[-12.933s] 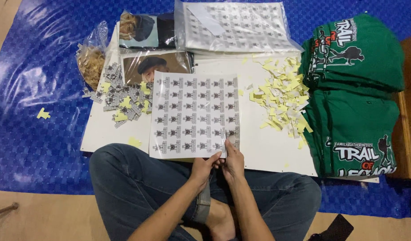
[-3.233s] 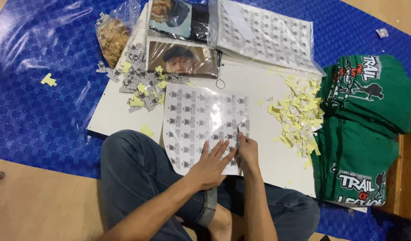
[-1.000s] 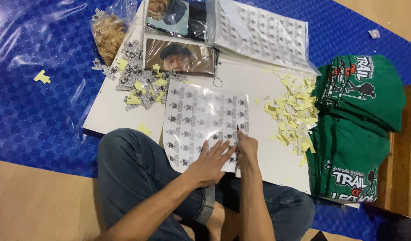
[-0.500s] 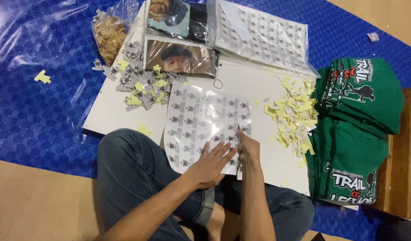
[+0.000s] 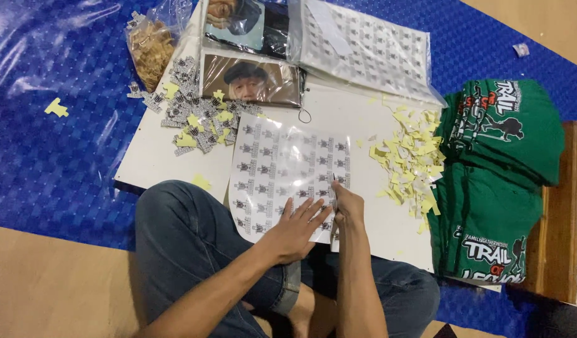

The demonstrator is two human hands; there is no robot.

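A glossy sheet of small dark sticker prints (image 5: 282, 169) lies on a white board (image 5: 151, 156) in front of my knees. My left hand (image 5: 295, 228) presses flat on the sheet's near edge, fingers spread. Just to its right, my right hand (image 5: 346, 206) pinches a thin dark tool with its tip on the sheet's lower right part. I cannot tell what kind of tool it is.
A pile of yellow paper scraps (image 5: 413, 156) lies right of the sheet, cut stickers (image 5: 194, 119) left of it. Folded green shirts (image 5: 495, 181) are stacked at the right. More sticker sheets in plastic (image 5: 363, 47), photo prints (image 5: 251, 78) and a bag (image 5: 152, 47) sit behind.
Both hands stay on the sheet's near right corner. The sheet has turned slightly since the oldest frame, and my view has shifted a little.
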